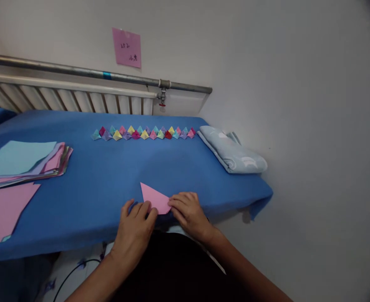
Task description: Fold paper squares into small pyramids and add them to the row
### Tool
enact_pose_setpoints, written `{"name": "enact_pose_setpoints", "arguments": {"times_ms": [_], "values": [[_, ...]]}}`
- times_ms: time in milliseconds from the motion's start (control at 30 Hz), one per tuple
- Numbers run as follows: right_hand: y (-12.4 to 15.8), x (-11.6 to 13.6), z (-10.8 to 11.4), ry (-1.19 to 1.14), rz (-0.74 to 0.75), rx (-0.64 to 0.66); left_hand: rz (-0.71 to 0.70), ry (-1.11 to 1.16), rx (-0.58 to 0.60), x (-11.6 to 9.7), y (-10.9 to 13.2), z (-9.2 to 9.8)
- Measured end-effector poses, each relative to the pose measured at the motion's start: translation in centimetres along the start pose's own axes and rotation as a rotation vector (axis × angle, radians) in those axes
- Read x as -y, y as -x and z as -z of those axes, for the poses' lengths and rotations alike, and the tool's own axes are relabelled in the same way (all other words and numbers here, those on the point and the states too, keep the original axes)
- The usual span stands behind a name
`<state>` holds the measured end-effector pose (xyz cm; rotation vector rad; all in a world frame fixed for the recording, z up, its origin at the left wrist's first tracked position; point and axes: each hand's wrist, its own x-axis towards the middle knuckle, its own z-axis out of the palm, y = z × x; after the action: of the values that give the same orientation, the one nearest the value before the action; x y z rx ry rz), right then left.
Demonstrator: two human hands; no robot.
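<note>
A pink paper triangle (155,197) lies near the front edge of the blue-covered table (109,176). My left hand (136,228) rests at the paper's lower left corner, fingers curled and pressing on it. My right hand (188,209) lies on the paper's right corner, fingers together and bent, holding it down against the cloth. Both hands sit at the table's front edge.
A row of several small folded paper shapes (144,133) in mixed colours runs along the back. A stack of coloured sheets (27,163) lies at the left, a pink sheet (2,209) before it. A folded light-blue cloth (232,153) sits at the right. Behind are a radiator (68,98) and a wall.
</note>
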<state>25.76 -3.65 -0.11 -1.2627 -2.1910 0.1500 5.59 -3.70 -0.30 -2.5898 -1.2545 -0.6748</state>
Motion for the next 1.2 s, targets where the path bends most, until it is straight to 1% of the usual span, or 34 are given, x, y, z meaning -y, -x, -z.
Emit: {"name": "enact_pose_setpoints", "arguments": {"times_ms": [167,333,433,567,633,800,933,1033,1200], "values": [[-0.3,-0.4,0.2,-0.050,-0.143,-0.003,0.048,0.041,-0.050,-0.1,-0.2,0.0],[-0.8,-1.1,0.4,-0.081,-0.213,0.060,0.095,0.084,-0.060,0.0,-0.4,-0.1],[-1.1,-1.1,0.7,-0.094,-0.230,0.079,0.109,0.119,-0.035,0.2,-0.5,-0.2],[-1.4,-1.2,1.1,-0.131,-0.256,0.118,0.193,0.167,0.024,0.4,-0.6,-0.2],[-1.5,-1.3,1.2,-0.141,-0.261,0.128,0.186,0.187,0.039,0.6,-0.8,-0.2],[-1.7,-1.6,1.3,-0.171,-0.260,0.104,0.241,0.220,0.077,0.8,-1.5,-0.2],[-1.8,-1.6,1.4,-0.179,-0.273,0.105,0.218,0.229,0.119,1.1,-1.8,-0.1],[-1.7,-1.7,1.5,-0.209,-0.288,0.098,0.167,0.217,0.116,1.5,-1.9,-0.2],[-1.4,-1.7,1.6,-0.198,-0.257,0.097,0.101,0.181,0.130,2.2,-1.5,-0.5]]}}
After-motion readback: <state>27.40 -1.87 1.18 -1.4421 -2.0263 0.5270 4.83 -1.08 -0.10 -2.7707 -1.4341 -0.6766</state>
